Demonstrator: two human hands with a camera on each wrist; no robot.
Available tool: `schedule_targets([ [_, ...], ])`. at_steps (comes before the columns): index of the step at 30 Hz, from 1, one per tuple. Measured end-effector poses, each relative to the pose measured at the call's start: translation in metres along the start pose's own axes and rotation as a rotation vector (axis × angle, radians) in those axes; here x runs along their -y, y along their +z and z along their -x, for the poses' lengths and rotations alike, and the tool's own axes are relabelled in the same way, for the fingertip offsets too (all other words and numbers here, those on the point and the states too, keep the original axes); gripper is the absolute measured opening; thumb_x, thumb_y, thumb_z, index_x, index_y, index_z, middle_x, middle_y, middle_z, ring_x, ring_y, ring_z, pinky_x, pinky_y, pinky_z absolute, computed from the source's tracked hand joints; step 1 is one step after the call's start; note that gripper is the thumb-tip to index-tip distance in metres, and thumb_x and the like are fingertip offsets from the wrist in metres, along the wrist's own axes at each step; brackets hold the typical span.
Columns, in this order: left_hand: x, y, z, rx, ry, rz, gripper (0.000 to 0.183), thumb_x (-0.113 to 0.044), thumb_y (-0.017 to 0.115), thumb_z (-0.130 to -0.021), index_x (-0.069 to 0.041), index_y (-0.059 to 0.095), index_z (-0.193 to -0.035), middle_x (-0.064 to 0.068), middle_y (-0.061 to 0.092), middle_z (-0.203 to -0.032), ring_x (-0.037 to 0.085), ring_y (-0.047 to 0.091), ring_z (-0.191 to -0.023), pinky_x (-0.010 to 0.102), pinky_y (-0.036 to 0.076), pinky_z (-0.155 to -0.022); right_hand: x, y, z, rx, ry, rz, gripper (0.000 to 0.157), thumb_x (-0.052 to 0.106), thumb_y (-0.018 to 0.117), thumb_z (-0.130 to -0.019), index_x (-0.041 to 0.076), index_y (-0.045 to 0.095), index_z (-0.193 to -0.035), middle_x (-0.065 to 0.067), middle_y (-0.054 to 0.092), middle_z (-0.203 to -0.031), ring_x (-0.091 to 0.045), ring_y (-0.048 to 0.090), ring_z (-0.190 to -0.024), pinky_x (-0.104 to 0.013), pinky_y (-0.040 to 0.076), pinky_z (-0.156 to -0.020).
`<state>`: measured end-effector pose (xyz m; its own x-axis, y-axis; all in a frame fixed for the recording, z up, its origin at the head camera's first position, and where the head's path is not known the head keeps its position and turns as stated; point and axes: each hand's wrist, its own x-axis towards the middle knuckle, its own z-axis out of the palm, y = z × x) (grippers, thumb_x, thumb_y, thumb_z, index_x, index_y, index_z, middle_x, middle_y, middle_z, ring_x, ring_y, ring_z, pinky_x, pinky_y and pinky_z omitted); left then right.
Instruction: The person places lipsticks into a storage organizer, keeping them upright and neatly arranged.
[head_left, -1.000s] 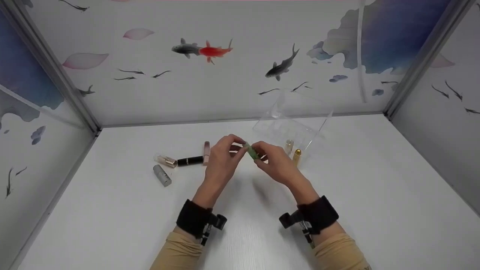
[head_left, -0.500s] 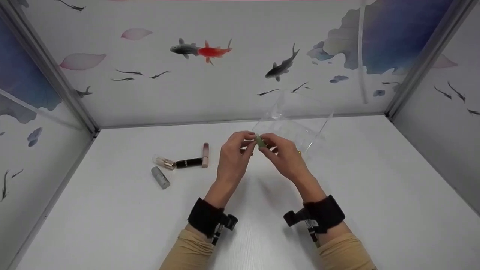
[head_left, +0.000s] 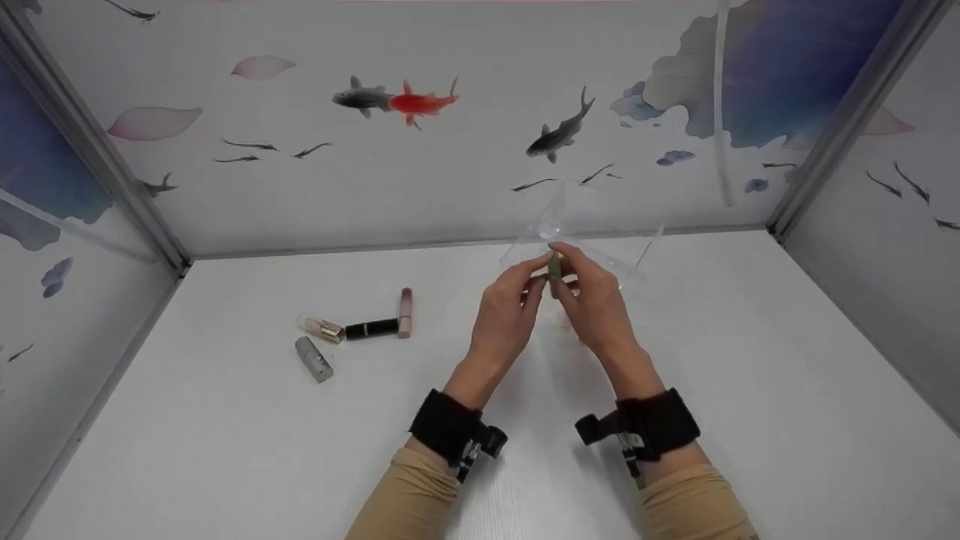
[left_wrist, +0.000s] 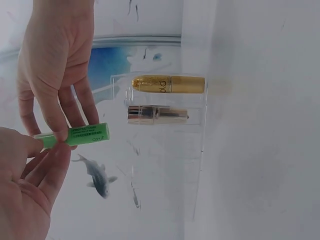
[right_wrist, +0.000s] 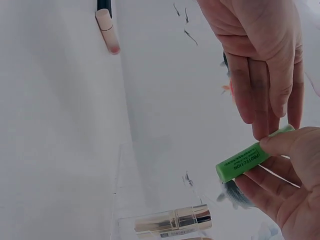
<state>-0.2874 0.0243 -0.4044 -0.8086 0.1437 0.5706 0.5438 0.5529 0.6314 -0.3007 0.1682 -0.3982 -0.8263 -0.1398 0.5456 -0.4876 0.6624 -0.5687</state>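
Observation:
My right hand point(head_left: 600, 300) pinches a green lip balm tube point(head_left: 554, 265) between thumb and fingers; dark print with the word "PROTECTION" shows on it in the right wrist view. Beside it my left hand point(head_left: 504, 311) has its fingers nearly straight, their tips touching or very close to the tube's upper end. Both hands are above the front of a clear acrylic organizer point(head_left: 637, 259). Upright in it stand a shiny gold lipstick point(left_wrist: 187, 84) and a pale gold lipstick point(left_wrist: 170, 115), which the hands hide in the head view.
Left on the white table point(head_left: 247, 450) lie a pink lip tube point(head_left: 405, 313), a black lipstick point(head_left: 371, 328), a clear-capped gold lipstick point(head_left: 322, 328) and a grey tube point(head_left: 313, 360). Walls printed with fish stand behind and at both sides.
Both hands have moved right and farther back with the green lip balm, towards the organizer. The tube has turned from slanted to nearly upright. The left fingers have loosened around its upper end.

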Motion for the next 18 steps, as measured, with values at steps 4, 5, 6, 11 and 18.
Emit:
schedule_targets([
  [4,0.002,0.007,-0.001,0.054,0.003,-0.015,0.035,-0.014,0.051,-0.105,-0.014,0.055,-0.140,0.005,0.065,-0.133,0.015,0.068,-0.113,0.020,0.058,-0.085,-0.002,0.000,0.001,-0.009,0.010,0.030,0.041,0.001,0.064,-0.095,0.009,0.057,-0.135,-0.013,0.071,-0.108,-0.025,0.070,-0.100,-0.039,0.062,-0.084],
  [5,0.002,0.008,-0.001,0.072,0.002,-0.015,0.036,-0.014,0.050,-0.105,-0.014,0.054,-0.141,0.006,0.064,-0.135,0.015,0.067,-0.115,0.020,0.058,-0.087,-0.003,0.000,0.000,-0.016,0.014,0.034,0.039,0.002,0.064,-0.095,0.009,0.058,-0.134,-0.013,0.071,-0.108,-0.025,0.070,-0.100,-0.040,0.062,-0.084],
  [6,0.003,0.009,-0.001,0.093,-0.001,-0.013,0.037,-0.015,0.049,-0.106,-0.014,0.052,-0.143,0.006,0.062,-0.137,0.015,0.066,-0.117,0.021,0.057,-0.089,-0.004,0.000,0.000,-0.026,0.016,0.037,0.038,0.002,0.064,-0.095,0.008,0.058,-0.132,-0.013,0.071,-0.108,-0.025,0.070,-0.100,-0.040,0.062,-0.084],
  [11,0.004,0.012,-0.001,0.180,0.013,0.003,0.042,-0.013,0.044,-0.107,-0.014,0.045,-0.149,0.005,0.057,-0.147,0.016,0.060,-0.128,0.025,0.052,-0.103,-0.008,0.001,0.000,-0.110,-0.007,0.056,0.030,-0.001,0.064,-0.095,0.003,0.063,-0.124,-0.015,0.070,-0.109,-0.026,0.071,-0.100,-0.039,0.062,-0.081],
  [18,0.009,0.014,0.001,0.280,0.065,-0.055,0.052,-0.008,0.045,-0.105,-0.011,0.034,-0.156,0.007,0.044,-0.157,0.018,0.047,-0.141,0.030,0.044,-0.114,-0.014,0.006,0.000,-0.137,-0.021,0.091,0.026,0.001,0.063,-0.096,0.000,0.064,-0.121,-0.016,0.069,-0.106,-0.026,0.071,-0.097,-0.036,0.061,-0.082],
])
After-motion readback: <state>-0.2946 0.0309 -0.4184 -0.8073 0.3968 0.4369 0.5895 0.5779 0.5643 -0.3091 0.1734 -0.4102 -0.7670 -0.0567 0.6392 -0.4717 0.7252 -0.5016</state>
